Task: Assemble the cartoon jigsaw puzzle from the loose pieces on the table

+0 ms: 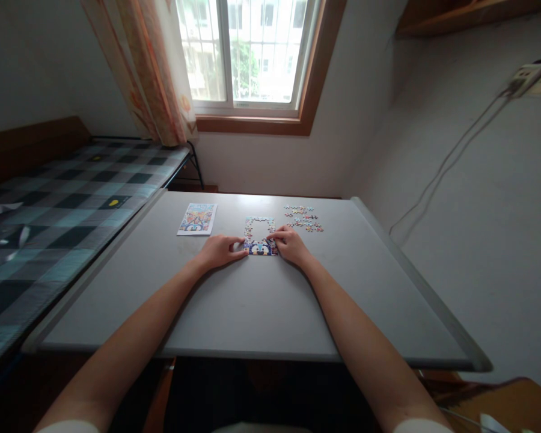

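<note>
A partly assembled jigsaw puzzle [260,249] lies flat on the table, its border joined around a bare middle and its lower rows dark blue and white. At its left edge rests my left hand [220,251], thumb and fingers apart, the tips touching the border. My right hand [289,243] is at the right side, with bent fingers and the index finger reaching over the border. Its fingertips are on a small puzzle piece at the inner edge, partly hidden by the fingers. Loose puzzle pieces [304,221] lie spread just beyond the right hand.
A printed picture sheet [197,219] lies left of the puzzle on the grey-white table [252,307]. A bed with a checked cover [130,171] stands along the left. Behind are a window [261,54] and a curtain [139,72]; a cable [446,159] hangs on the right wall.
</note>
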{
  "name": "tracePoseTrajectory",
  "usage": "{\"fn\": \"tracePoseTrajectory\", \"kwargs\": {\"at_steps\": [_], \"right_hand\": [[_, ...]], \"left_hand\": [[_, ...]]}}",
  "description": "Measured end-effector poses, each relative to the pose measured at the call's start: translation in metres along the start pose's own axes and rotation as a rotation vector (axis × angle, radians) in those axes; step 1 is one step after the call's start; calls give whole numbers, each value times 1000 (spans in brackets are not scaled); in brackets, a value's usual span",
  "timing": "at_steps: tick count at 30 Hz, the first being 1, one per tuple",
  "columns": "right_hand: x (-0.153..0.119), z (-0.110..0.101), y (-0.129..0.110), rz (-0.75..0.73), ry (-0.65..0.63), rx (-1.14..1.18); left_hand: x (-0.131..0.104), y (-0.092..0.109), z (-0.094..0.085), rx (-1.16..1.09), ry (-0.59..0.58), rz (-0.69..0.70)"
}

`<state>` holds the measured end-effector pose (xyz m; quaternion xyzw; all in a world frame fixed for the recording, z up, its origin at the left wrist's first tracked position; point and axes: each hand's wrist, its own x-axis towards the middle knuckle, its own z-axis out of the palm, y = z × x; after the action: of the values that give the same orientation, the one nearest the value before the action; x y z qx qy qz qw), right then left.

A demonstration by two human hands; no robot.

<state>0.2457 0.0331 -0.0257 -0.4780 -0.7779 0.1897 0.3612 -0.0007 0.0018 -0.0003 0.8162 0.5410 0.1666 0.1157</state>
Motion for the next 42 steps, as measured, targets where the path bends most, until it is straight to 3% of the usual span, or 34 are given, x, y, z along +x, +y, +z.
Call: {"fn": "tracePoseTrajectory", "kwargs": {"at_steps": [42], "right_hand": [[1,2,3,-6,-5,10]], "left_hand": [[1,0,0,2,-7,-4]]}}
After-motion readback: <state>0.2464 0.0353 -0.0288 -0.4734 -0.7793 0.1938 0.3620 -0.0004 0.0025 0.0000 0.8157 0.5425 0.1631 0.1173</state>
